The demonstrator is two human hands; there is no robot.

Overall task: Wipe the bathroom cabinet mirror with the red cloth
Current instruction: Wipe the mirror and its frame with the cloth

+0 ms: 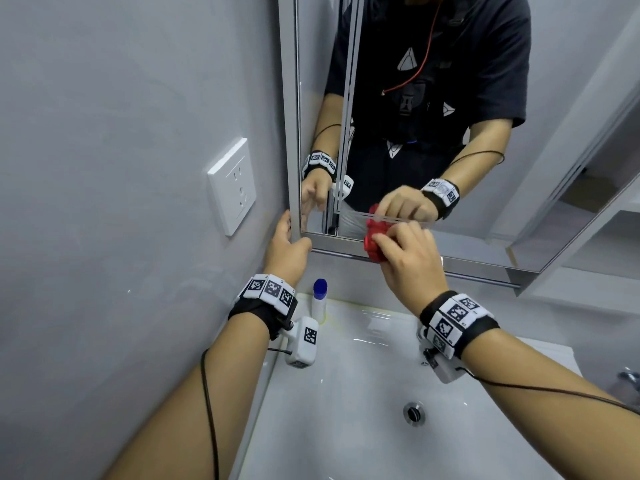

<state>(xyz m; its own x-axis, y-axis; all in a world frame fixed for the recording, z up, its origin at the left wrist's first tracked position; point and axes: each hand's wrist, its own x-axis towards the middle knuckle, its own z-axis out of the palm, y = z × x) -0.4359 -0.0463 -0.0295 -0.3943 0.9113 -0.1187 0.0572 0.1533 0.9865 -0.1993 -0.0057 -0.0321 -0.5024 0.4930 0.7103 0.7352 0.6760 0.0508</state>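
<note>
While the right hand [405, 258] grasps the red cloth [373, 242] in a tight bunch and presses it to the bottom edge of the mirror [398, 116], towards its lower left corner, the left hand [285, 249] braces that corner. Its fingers lie fairly straight up the frame's left side, released rather than clenched, with the thumb under the bottom edge.

The wipe looks barely started, since the cloth sits at the very bottom of the glass and the rest lies above and to the right.

Risks from here, as I judge them:
- The cloth is wadded small, so each pass would cover a narrow band, and strips of glass could be missed between strokes.
- The mirror is a cabinet door, so a hard push could swing or rattle it if the left hand eases off the corner.
- The cloth overhangs the bottom edge, so a stroke along it could slip off the glass onto the frame.
- A bottle [320, 301] with a blue cap stands upright on the back left corner of the sink [346, 393], just below the left wrist. A dropped forearm or a fallen cloth could topple it into the basin.
- A wall socket [232, 187] sits near the mirror's left edge, and a wet cloth straying that way would be unwise.
</note>
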